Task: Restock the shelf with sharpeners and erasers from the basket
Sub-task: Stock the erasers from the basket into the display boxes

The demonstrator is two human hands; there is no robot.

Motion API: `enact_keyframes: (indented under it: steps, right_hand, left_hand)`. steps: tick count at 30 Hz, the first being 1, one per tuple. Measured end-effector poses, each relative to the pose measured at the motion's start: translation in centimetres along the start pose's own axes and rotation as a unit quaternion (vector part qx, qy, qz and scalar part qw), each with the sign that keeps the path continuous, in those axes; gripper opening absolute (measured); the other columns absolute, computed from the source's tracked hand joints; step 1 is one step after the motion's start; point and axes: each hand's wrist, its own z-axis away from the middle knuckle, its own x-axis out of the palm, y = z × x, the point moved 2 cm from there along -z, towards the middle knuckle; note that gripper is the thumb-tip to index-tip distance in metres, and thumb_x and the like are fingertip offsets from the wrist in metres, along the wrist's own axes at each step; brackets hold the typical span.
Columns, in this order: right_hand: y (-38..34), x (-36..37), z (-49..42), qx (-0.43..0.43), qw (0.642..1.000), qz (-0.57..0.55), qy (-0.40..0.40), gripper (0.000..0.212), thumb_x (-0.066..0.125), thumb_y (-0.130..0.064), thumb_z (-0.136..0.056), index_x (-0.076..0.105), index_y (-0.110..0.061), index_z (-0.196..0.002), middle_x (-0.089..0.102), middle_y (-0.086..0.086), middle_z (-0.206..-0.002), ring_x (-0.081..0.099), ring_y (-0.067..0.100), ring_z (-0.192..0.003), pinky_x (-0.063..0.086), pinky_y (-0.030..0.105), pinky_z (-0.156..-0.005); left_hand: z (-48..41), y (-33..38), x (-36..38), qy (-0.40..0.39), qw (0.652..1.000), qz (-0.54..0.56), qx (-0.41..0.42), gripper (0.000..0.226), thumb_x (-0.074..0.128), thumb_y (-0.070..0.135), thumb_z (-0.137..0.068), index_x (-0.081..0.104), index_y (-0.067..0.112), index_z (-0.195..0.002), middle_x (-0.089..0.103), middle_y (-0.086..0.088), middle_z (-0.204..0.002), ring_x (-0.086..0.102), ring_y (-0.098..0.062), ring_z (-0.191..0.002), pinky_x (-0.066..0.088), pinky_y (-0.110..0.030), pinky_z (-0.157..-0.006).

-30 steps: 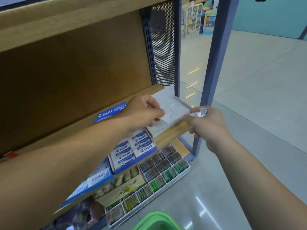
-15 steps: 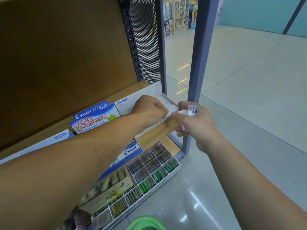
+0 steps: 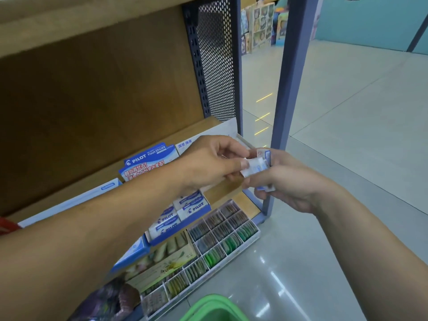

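Note:
My right hand holds a small stack of wrapped white-and-blue erasers just off the shelf's right front corner. My left hand pinches one eraser of that stack between thumb and fingers. Behind the hands on the wooden shelf stands a white display box, mostly hidden by my left hand. The rim of the green basket shows at the bottom edge on the floor.
A blue Pilot foam eraser box stands left of the white box. Below it sit a tray of Pilot erasers and a divided tray of coloured items. A blue-grey metal post rises right of the hands.
My left hand has come off the white box and moved right to the erasers in my right hand. My right hand has shifted slightly right and lower. The camera has tilted.

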Motion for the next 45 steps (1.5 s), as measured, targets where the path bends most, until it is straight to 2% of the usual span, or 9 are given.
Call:
enact_keyframes:
  steps: [4, 11, 14, 17, 19, 27, 33, 39, 45]
  right_hand:
    - [0.1, -0.6, -0.5, 0.018, 0.994, -0.033, 0.099, 0.036, 0.067, 0.016, -0.082, 0.063, -0.003, -0.112, 0.073, 0.012, -0.09, 0.069, 0.027, -0.077, 0.047, 0.032, -0.05]
    - [-0.2, 2.8, -0.5, 0.027, 0.999, -0.026, 0.022, 0.02, 0.073, -0.001, -0.088, 0.065, -0.003, -0.107, 0.073, 0.021, -0.092, 0.056, 0.019, -0.057, 0.028, 0.022, -0.041]
    - [-0.3, 4.9, -0.9, 0.009, 1.0, -0.003, 0.029, 0.019, 0.075, -0.007, -0.089, 0.068, -0.001, -0.106, 0.071, 0.014, -0.081, 0.054, 0.018, -0.056, 0.026, 0.022, -0.041]
    - [-0.4, 4.6, -1.2, 0.006, 0.994, 0.03, 0.107, 0.018, 0.078, -0.016, -0.088, 0.071, -0.004, -0.1, 0.066, 0.008, -0.07, 0.056, 0.018, -0.055, 0.027, 0.024, -0.044]
    - [0.1, 3.1, -1.2, 0.024, 0.985, 0.026, 0.166, 0.022, 0.082, -0.024, -0.085, 0.071, -0.01, -0.097, 0.065, 0.006, -0.069, 0.058, 0.019, -0.058, 0.032, 0.025, -0.045]
    - [1.6, -0.5, -1.0, 0.081, 0.981, -0.064, 0.162, 0.019, 0.055, 0.011, -0.09, 0.058, -0.007, -0.087, 0.053, 0.011, -0.079, 0.053, 0.023, -0.068, 0.034, 0.029, -0.053]
    - [2.1, 0.2, -1.4, 0.069, 0.985, -0.093, 0.128, 0.012, 0.063, 0.009, -0.093, 0.066, 0.002, -0.104, 0.062, 0.01, -0.081, 0.061, 0.022, -0.071, 0.042, 0.028, -0.054]
    - [2.5, 0.4, -1.3, 0.068, 0.991, -0.074, 0.093, 0.028, 0.071, -0.006, -0.092, 0.067, -0.009, -0.12, 0.072, 0.013, -0.098, 0.071, 0.027, -0.094, 0.048, 0.026, -0.045]
    - [2.4, 0.8, -1.7, 0.05, 0.988, -0.106, 0.101, 0.03, 0.063, 0.005, -0.095, 0.064, -0.004, -0.123, 0.067, 0.016, -0.1, 0.069, 0.028, -0.079, 0.057, 0.034, -0.057]
  left_hand:
    - [1.5, -1.1, -2.4, 0.021, 0.995, 0.095, -0.031, 0.02, 0.066, 0.002, -0.097, 0.071, 0.005, -0.116, 0.072, -0.011, -0.084, 0.069, -0.019, -0.076, 0.061, -0.026, -0.074]
    - [6.1, -2.8, -5.5, 0.028, 0.965, 0.254, -0.067, 0.016, 0.063, -0.005, -0.094, 0.067, 0.0, -0.11, 0.073, -0.022, -0.107, 0.074, -0.036, -0.101, 0.061, -0.032, -0.09]
    - [7.2, -2.8, -6.1, 0.035, 0.985, 0.148, -0.078, 0.014, 0.071, 0.002, -0.093, 0.069, 0.006, -0.107, 0.074, -0.021, -0.108, 0.076, -0.03, -0.097, 0.063, -0.033, -0.086]
    - [6.6, -2.6, -6.2, 0.054, 0.993, -0.075, -0.069, 0.011, 0.08, 0.02, -0.089, 0.075, 0.025, -0.097, 0.075, -0.003, -0.091, 0.068, -0.008, -0.072, 0.057, -0.027, -0.069]
    - [5.2, -2.4, -5.9, 0.085, 0.986, -0.128, -0.067, 0.01, 0.08, 0.024, -0.088, 0.075, 0.027, -0.095, 0.071, 0.006, -0.084, 0.063, -0.005, -0.067, 0.052, -0.021, -0.063]
    - [-0.8, -2.2, -2.8, 0.072, 0.976, -0.195, -0.066, 0.007, 0.08, 0.023, -0.087, 0.077, 0.018, -0.092, 0.074, 0.005, -0.085, 0.07, -0.015, -0.086, 0.058, -0.029, -0.081]
    - [-1.8, -4.0, -1.8, 0.053, 0.976, -0.198, -0.074, 0.008, 0.075, 0.025, -0.092, 0.079, 0.019, -0.089, 0.076, 0.005, -0.082, 0.07, -0.012, -0.08, 0.059, -0.033, -0.082]
    - [-2.2, -4.5, -1.4, 0.08, 0.97, -0.219, -0.068, 0.015, 0.081, 0.038, -0.086, 0.079, 0.025, -0.093, 0.074, 0.006, -0.09, 0.068, -0.013, -0.087, 0.055, -0.028, -0.081]
    - [-1.8, -4.2, -1.6, 0.049, 0.974, -0.212, -0.065, 0.011, 0.075, 0.029, -0.092, 0.08, 0.021, -0.096, 0.076, 0.006, -0.09, 0.07, -0.013, -0.089, 0.055, -0.027, -0.081]
